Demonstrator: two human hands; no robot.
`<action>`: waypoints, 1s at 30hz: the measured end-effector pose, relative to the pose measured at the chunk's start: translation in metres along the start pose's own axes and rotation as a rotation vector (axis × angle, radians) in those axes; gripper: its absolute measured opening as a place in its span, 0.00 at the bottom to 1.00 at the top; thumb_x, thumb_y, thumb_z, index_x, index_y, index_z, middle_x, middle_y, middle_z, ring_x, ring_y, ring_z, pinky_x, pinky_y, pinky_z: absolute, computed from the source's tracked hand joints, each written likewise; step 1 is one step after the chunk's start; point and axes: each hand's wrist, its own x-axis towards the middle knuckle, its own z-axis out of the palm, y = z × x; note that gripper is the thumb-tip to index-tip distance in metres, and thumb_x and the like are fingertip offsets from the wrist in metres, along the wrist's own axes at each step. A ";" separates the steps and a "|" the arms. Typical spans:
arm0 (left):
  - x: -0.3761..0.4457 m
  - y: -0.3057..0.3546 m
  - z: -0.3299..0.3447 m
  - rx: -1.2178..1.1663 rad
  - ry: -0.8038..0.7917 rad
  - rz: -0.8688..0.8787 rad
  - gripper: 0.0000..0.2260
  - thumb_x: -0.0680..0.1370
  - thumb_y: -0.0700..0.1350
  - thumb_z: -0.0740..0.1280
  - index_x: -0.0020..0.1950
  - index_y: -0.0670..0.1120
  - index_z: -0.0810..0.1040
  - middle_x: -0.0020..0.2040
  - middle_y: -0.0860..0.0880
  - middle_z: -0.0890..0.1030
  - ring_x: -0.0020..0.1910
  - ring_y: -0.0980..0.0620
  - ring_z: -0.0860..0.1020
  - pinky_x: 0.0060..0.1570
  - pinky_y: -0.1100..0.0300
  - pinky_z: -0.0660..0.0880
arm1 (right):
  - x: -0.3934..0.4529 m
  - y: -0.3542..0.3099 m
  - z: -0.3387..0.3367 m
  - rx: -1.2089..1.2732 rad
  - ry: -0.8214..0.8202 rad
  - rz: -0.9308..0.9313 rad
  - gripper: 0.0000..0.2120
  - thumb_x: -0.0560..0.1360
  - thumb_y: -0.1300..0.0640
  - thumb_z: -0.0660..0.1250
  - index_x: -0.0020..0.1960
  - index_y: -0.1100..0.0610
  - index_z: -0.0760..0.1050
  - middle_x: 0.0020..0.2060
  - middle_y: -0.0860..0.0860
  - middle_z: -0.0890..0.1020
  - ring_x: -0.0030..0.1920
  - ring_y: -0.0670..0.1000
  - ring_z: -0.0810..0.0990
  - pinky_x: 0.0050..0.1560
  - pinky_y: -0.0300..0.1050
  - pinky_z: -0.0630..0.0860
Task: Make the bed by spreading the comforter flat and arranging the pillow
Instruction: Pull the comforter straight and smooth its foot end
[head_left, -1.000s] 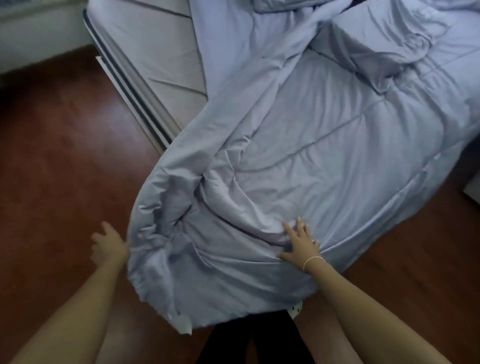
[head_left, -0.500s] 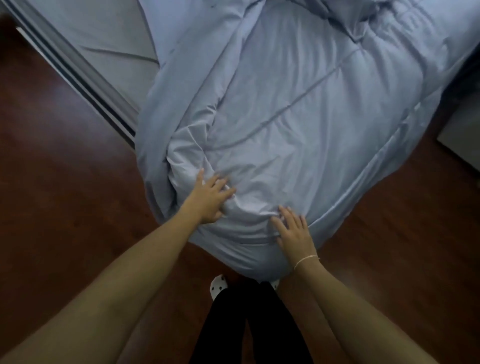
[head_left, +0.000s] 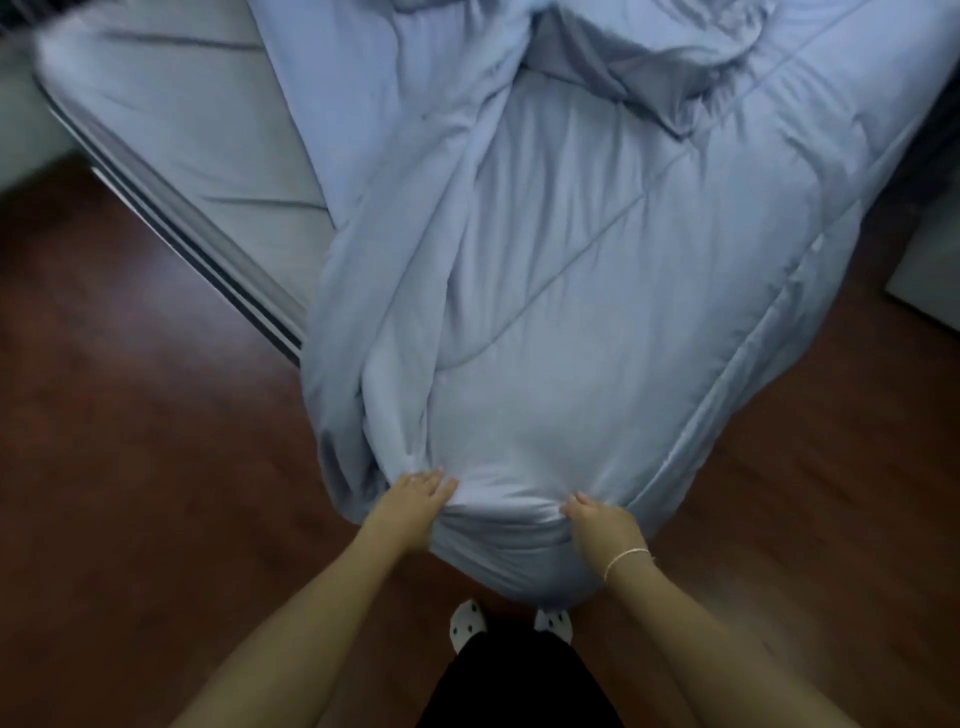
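Observation:
A pale blue comforter (head_left: 597, 291) lies bunched over the foot corner of the bed and hangs toward the floor in front of me. My left hand (head_left: 413, 501) pinches a fold of it near its lower edge. To the right, my right hand (head_left: 600, 522), with a thin bracelet on the wrist, grips the same edge. A rumpled heap of the same blue fabric (head_left: 654, 57) sits at the top of the view; I cannot tell whether it is the pillow. The left part of the mattress (head_left: 182, 119) lies uncovered.
Dark wooden floor (head_left: 130, 493) surrounds the bed corner. The bed frame's striped edge (head_left: 171, 223) runs diagonally at left. A pale flat object (head_left: 930, 291) lies on the floor at the right edge. My spotted socks (head_left: 467, 623) and dark trousers stand just below the hanging comforter.
Both hands have slid down from lying flat on the comforter to its lower edge and closed on the fabric. The view has tilted up, showing more of the bed.

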 end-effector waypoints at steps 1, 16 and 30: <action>-0.001 0.000 -0.013 -0.079 -0.013 -0.034 0.29 0.76 0.43 0.61 0.76 0.44 0.56 0.75 0.41 0.61 0.73 0.44 0.63 0.72 0.53 0.57 | 0.002 -0.005 -0.013 -0.019 -0.049 0.024 0.14 0.77 0.58 0.56 0.58 0.53 0.77 0.59 0.53 0.79 0.56 0.60 0.79 0.53 0.50 0.75; 0.119 -0.188 -0.218 -0.079 0.563 -0.290 0.28 0.79 0.54 0.60 0.76 0.48 0.55 0.77 0.41 0.53 0.76 0.40 0.53 0.70 0.40 0.55 | 0.152 -0.090 -0.184 0.486 0.417 0.148 0.33 0.74 0.48 0.66 0.76 0.49 0.58 0.70 0.53 0.68 0.68 0.58 0.67 0.67 0.55 0.68; 0.126 -0.411 -0.184 -0.535 0.402 -0.340 0.28 0.81 0.40 0.51 0.77 0.57 0.47 0.67 0.36 0.71 0.61 0.37 0.74 0.60 0.48 0.69 | 0.266 -0.220 -0.243 1.060 0.505 0.501 0.31 0.74 0.48 0.68 0.74 0.50 0.60 0.70 0.54 0.68 0.69 0.55 0.67 0.68 0.48 0.64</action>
